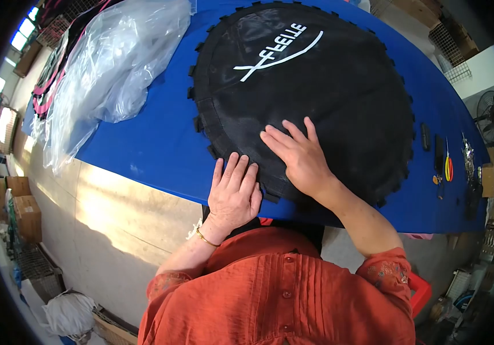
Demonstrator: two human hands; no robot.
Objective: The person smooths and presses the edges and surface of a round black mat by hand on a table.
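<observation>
A large round black mat (350, 86) with white lettering and short tabs around its rim lies on the blue table (137, 167). My left hand (235, 192) rests at the mat's near left edge, palm down, fingers stretched out and fairly close together, with a bracelet on the wrist. To its right, my right hand (298, 152) lies flat on the mat's black surface with the fingers spread. Neither hand grips anything; both touch the mat. The part of the mat under my palms is hidden.
Crumpled clear plastic (120, 63) covers the table's left end, beside black and pink material (43, 95). Small tools, one with a red and yellow handle (448, 169), lie at the right. Beyond stands a fan (493, 118). Cardboard boxes (27, 218) are on the floor at left.
</observation>
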